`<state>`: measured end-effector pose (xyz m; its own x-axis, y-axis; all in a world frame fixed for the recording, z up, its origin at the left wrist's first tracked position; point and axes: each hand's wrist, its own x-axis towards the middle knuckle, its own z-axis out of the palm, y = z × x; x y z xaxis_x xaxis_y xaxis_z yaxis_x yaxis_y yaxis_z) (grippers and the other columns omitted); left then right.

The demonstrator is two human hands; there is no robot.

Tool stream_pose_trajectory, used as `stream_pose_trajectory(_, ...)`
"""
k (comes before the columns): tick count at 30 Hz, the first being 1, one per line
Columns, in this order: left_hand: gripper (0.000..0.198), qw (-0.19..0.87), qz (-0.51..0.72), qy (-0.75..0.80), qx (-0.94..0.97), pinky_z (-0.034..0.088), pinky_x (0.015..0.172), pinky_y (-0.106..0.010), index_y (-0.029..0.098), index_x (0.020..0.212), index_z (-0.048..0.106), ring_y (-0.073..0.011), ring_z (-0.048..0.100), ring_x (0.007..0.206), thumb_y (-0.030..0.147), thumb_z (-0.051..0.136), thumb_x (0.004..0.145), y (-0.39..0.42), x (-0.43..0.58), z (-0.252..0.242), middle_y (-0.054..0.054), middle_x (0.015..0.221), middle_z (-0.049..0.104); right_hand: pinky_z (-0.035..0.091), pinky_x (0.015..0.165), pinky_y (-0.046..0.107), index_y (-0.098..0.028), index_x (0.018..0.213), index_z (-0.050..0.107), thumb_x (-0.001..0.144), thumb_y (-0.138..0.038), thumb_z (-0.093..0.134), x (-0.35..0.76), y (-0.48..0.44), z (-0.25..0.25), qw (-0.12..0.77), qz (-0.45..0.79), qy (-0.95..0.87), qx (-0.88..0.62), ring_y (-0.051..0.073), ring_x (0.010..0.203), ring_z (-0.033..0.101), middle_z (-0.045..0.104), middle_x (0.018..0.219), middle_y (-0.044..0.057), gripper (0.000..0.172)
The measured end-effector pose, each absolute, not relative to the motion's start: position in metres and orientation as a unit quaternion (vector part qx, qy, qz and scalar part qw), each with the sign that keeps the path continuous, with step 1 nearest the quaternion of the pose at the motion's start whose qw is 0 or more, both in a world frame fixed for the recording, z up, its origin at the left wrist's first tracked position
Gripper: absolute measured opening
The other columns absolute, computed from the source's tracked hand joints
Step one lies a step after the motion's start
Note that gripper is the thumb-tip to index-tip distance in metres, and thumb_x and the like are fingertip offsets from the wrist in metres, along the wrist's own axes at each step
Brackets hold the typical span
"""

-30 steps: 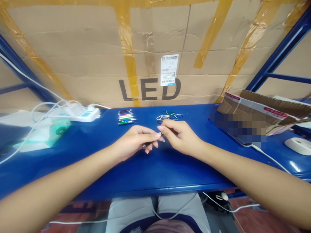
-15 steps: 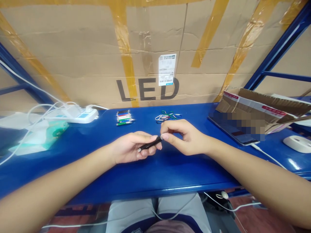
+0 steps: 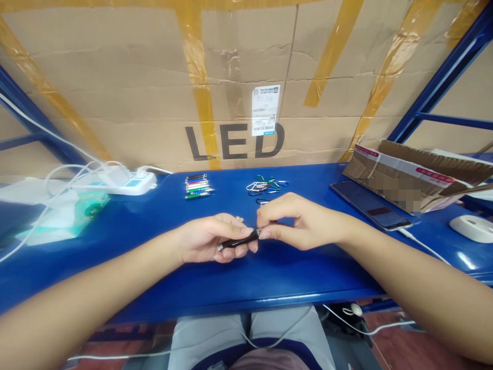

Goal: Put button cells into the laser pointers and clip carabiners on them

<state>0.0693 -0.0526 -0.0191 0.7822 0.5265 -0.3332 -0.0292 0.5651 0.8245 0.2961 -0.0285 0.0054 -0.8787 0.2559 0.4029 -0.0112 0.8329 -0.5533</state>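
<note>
My left hand (image 3: pixel 215 236) is closed around a slim black tube with silver ends (image 3: pixel 236 241), shaped like a small penlight and held at a slight tilt. At its upper right end, my right hand (image 3: pixel 290 223) pinches the tip between thumb and forefinger; fingers hide the detail there. Just beyond the hands lies a cluster of coloured carabiners (image 3: pixel 265 184), with one dark carabiner (image 3: pixel 263 201) closer and partly covered by my right hand. A row of several similar coloured tubes (image 3: pixel 197 187) rests on the blue table (image 3: pixel 246 288) to the left.
A white power strip (image 3: pixel 134 184) with cables and a green-white plastic packet (image 3: pixel 84 208) are at the left. To the right lie a phone (image 3: pixel 370 205) on its cable, an open cardboard box (image 3: pixel 400 169) and a white mouse (image 3: pixel 473 227). A large carton (image 3: pixel 146 92) stands behind.
Both hands have come slightly lower and nearer with the black tube, which now lies flatter. The near dark carabiner has come into view. Both hands keep their grip.
</note>
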Motion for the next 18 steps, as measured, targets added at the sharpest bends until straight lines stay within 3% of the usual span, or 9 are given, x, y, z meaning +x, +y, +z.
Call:
stream_pose_trajectory(10, 0.021, 0.826, 0.192, 0.318, 0.425, 0.022, 0.030, -0.014, 0.005, 0.075, 0.076, -0.0030, 0.042, 0.039, 0.024, 0.081, 0.071, -0.0519, 0.0706, -0.0189, -0.004, 0.055, 0.060, 0.042, 0.061, 0.021, -0.016, 0.076, 0.064, 0.096, -0.020, 0.052, 0.2927, -0.0313, 0.0010, 0.264, 0.214, -0.936, -0.091, 0.011, 0.063, 0.054, 0.064, 0.069, 0.002, 0.023)
stream_pose_trajectory(15, 0.025, 0.786, 0.218, 0.331, 0.475, 0.025, 0.031, -0.016, 0.008, 0.074, 0.077, -0.0040, 0.043, 0.039, 0.031, 0.083, 0.068, -0.0547, 0.0723, -0.0136, -0.004, 0.054, 0.061, 0.040, 0.058, 0.021, -0.015, 0.073, 0.064, 0.094, -0.023, 0.056, 0.2917, -0.0360, 0.0028, 0.277, 0.269, -0.913, -0.130, 0.009, 0.060, 0.050, 0.062, 0.066, 0.001, 0.024)
stream_pose_trajectory(18, 0.026, 0.717, 0.250, 0.359, 0.543, 0.034, 0.036, -0.017, 0.010, 0.078, 0.078, -0.0062, 0.048, 0.041, 0.035, 0.081, 0.072, -0.0554, 0.0718, -0.0122, -0.004, 0.058, 0.063, 0.039, 0.052, 0.021, -0.014, 0.070, 0.062, 0.091, -0.031, 0.062, 0.2884, -0.0352, 0.0002, 0.271, 0.362, -0.871, -0.191, 0.008, 0.054, 0.048, 0.059, 0.062, -0.001, 0.027)
